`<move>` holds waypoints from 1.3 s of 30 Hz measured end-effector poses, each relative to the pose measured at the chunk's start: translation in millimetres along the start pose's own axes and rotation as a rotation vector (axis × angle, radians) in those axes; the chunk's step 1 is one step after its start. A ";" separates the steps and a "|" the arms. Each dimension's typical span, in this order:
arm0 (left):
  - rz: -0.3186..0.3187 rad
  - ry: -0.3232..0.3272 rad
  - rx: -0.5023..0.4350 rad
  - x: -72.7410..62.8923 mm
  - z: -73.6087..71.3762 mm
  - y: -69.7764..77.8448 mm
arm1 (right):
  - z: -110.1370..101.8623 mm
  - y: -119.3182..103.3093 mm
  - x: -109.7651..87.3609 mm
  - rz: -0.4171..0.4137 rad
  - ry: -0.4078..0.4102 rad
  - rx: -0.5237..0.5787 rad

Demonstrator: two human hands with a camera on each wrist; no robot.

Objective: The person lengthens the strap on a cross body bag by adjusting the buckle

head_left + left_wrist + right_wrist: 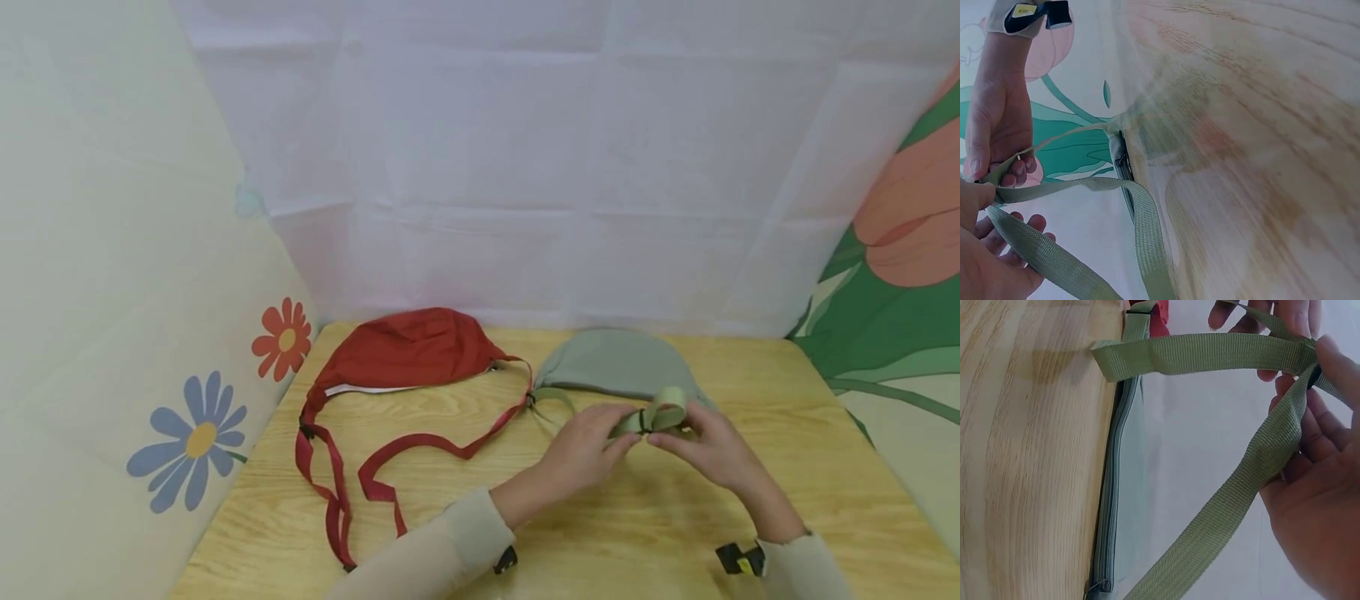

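Observation:
A grey-green waist bag (618, 362) lies at the back of the table, its zip edge (1110, 487) facing the hands. Above the table in front of it, my left hand (581, 450) pinches the bag's green webbing strap (1210, 353) close to a small black buckle (645, 422). On the other side of that buckle, my right hand (716, 446) grips the same strap between thumb and fingers. A loop of webbing stands up between the hands, while further lengths hang down in both wrist views. The fingers hide most of the buckle.
To the left lies a red waist bag (408, 346), its red strap (420, 442) trailing over the wooden table (637, 533) toward the left forearm. Its right end lies close beside the green bag. A white cloth (480, 167) hangs behind the table, with flower-printed sheets at both sides.

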State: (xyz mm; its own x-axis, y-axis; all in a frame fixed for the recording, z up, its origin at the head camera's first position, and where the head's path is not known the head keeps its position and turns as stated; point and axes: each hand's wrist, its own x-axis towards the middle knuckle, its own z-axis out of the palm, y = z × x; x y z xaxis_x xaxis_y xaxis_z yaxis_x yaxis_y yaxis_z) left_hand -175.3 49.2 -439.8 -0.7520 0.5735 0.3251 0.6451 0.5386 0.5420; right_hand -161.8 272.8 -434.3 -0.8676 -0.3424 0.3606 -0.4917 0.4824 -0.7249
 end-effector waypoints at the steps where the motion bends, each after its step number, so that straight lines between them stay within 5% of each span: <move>1: -0.001 -0.008 -0.008 0.6 0.0 -0.5 | -0.3 -0.6 -0.2 0.012 -0.001 -0.012; 11: -0.054 -0.067 -0.146 2.6 -1.1 -3.2 | -1.2 1.0 -0.1 0.032 -0.019 -0.049; 17: -0.036 -0.059 -0.209 4.3 -2.1 -6.4 | -1.9 2.3 0.2 0.016 -0.023 0.017; 31: -0.047 -0.006 -0.265 5.5 -1.5 -4.7 | -3.5 4.0 -1.6 -0.016 -0.067 0.194; 39: -0.029 -0.005 -0.245 5.7 -2.1 -4.9 | -3.9 3.8 -2.4 -0.019 -0.059 0.193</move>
State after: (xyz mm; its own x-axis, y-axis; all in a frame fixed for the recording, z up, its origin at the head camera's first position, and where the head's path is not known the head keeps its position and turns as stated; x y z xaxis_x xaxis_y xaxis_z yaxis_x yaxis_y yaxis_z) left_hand -183.1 48.6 -439.0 -0.7686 0.5635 0.3028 0.5704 0.3894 0.7232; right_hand -162.0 278.6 -435.7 -0.8496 -0.3994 0.3445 -0.4798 0.3141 -0.8192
